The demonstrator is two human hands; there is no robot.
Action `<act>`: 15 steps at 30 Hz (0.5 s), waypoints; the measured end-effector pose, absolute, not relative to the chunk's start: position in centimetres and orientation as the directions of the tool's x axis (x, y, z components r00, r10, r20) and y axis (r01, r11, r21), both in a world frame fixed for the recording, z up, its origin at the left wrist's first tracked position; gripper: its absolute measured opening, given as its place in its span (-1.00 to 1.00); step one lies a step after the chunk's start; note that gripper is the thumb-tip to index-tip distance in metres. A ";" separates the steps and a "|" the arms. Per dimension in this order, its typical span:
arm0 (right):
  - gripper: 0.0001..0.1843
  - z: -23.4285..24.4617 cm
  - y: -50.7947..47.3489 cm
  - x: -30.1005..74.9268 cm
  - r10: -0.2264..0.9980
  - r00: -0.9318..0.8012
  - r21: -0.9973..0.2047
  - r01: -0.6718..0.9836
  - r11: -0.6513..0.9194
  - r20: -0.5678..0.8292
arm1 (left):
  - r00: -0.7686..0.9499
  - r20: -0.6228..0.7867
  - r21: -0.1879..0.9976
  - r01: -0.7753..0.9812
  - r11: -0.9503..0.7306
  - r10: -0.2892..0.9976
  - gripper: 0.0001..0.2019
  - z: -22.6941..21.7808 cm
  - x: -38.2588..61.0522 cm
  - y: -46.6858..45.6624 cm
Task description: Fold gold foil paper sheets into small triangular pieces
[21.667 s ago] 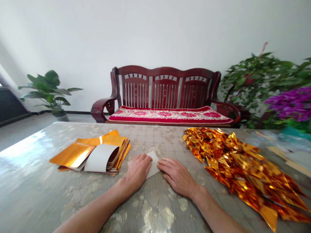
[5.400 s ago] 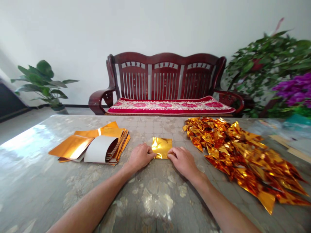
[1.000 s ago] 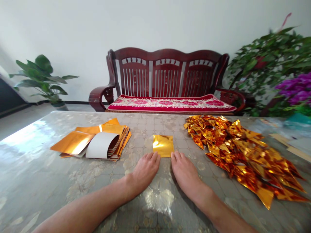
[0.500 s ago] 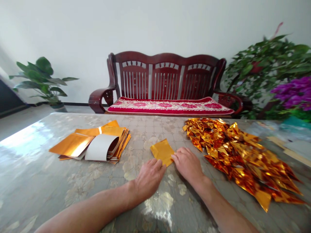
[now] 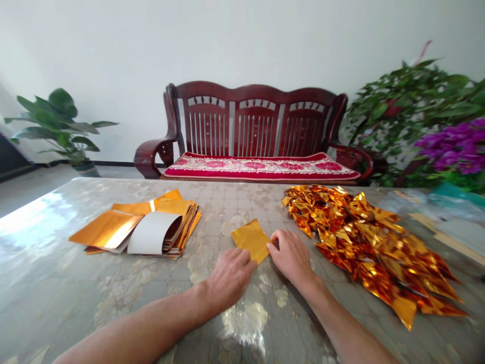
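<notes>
A small square of gold foil paper (image 5: 251,238) lies on the table between my hands, one corner pointing away from me. My left hand (image 5: 232,275) rests at its near left edge, with fingers curled and pressed together on the paper. At the right corner, my right hand (image 5: 290,253) pinches the paper's edge between thumb and forefinger. The left fingertips are partly hidden behind the hand. To the left sits a stack of gold foil sheets (image 5: 108,227), with a sheet's white back (image 5: 149,233) curling over. On the right is a heap of folded gold foil pieces (image 5: 364,242).
A patterned, glossy cover lies over the table (image 5: 151,308). Behind it stands a dark red wooden bench (image 5: 257,126) with a red floral seat cover (image 5: 261,164). Plastic bags (image 5: 435,205) lie at the right edge. Potted plants (image 5: 62,126) flank the bench.
The view has shifted slightly, so most things appear a little further left. The right hand's forefinger is more bent, and a gap shows under it. Both hands remain at the paper.
</notes>
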State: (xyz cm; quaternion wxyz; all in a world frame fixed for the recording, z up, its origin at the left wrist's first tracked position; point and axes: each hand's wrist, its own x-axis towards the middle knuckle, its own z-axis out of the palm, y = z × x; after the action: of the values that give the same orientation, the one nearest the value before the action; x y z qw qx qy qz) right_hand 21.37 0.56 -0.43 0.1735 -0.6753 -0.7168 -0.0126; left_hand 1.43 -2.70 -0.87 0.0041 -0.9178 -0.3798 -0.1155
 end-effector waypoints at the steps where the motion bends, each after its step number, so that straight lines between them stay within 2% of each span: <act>1: -0.89 -0.4 0.5 21.4 0.968 -0.017 -0.243 0.967 0.080 0.252 | 0.684 0.226 0.077 0.698 -0.712 0.694 -0.87 -0.9 1.4 -2.7; 4: -0.78 -0.5 0.5 21.6 0.972 -0.003 -0.273 0.960 0.069 0.234 | 0.681 0.256 0.064 0.696 -0.715 0.686 -0.84 -1.3 1.5 -2.5; 9: -0.89 -0.6 0.3 21.5 0.967 -0.034 -0.204 0.975 0.088 0.253 | 0.687 0.277 0.050 0.688 -0.724 0.672 -0.81 -1.8 1.5 -2.2; 12: -0.95 -0.5 0.2 21.2 0.966 -0.028 -0.223 0.971 0.087 0.258 | 0.695 0.281 0.050 0.678 -0.733 0.662 -0.81 -1.9 1.4 -2.1; 15: -0.90 -0.5 0.1 21.0 0.971 -0.018 -0.270 0.959 0.085 0.240 | 0.699 0.285 0.047 0.674 -0.738 0.656 -0.83 -1.9 1.3 -2.0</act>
State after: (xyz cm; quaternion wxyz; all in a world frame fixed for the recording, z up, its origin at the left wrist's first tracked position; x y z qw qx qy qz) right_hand 21.04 0.14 -0.46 0.1833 -0.6762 -0.7134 0.0158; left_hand 1.34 -2.01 -1.90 0.0303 -0.9211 -0.3610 -0.1428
